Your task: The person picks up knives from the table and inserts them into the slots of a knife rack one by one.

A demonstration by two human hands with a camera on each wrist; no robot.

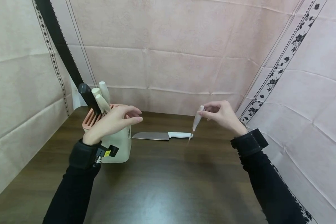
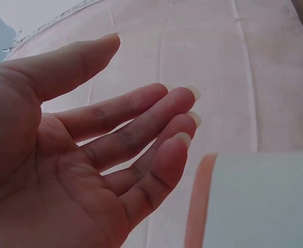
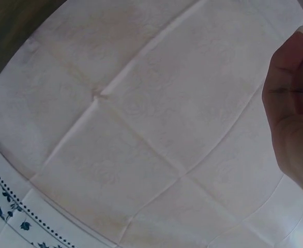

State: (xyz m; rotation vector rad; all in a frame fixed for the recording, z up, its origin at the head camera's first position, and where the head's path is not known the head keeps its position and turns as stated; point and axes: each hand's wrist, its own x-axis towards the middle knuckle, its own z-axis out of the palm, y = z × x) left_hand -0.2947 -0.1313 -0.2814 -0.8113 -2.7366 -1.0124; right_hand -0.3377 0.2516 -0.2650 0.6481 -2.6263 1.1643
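My right hand [image 1: 219, 114] pinches a small white-handled knife [image 1: 197, 119] by its handle, with the thin blade pointing down at the tabletop. In the head view its tip overlaps the handle end of a cleaver-like kitchen knife [image 1: 154, 136], which lies flat with its white handle to the right. My left hand [image 1: 113, 120] is over the pale green knife block [image 1: 120, 147], fingers loosely bent and holding nothing. Its bare palm shows in the left wrist view, beside the block's pink rim [image 2: 199, 206]. Only part of the right hand [image 3: 293, 103] appears in the right wrist view.
In the block's slotted pink top stand several white-handled tools [image 1: 104, 91] and a black-handled knife [image 1: 86, 95]. A dark wooden table [image 1: 162, 186] lies under everything. Pale cloth [image 1: 168, 68] with folds hangs at the back and both sides.
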